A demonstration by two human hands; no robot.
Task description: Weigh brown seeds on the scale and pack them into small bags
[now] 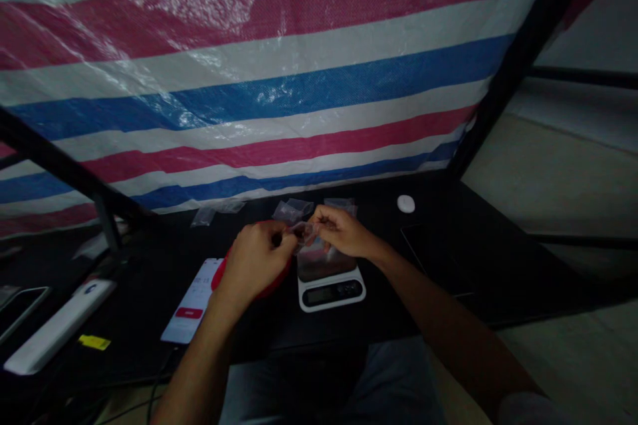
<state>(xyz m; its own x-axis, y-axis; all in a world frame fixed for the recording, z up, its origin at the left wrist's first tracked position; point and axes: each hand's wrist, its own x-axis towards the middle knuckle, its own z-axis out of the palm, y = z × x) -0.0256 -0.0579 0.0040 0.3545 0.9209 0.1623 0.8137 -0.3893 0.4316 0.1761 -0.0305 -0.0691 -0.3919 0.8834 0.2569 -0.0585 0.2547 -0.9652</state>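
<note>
My left hand (258, 257) and my right hand (340, 231) meet above a small white digital scale (331, 291) on a black table (433, 259). Both pinch a small clear plastic bag (305, 234) between their fingertips. A darker bag or pile lies on the scale's platform (319, 264). A red round object (273, 285) lies under my left hand, mostly hidden by it.
A lit phone (192, 302) lies left of the scale. Several empty clear bags (292, 210) lie behind the hands. A white round puck (405, 203) sits at the right. A white power strip (57, 327) and yellow tag (94, 342) lie far left. A striped tarp (259, 80) hangs behind.
</note>
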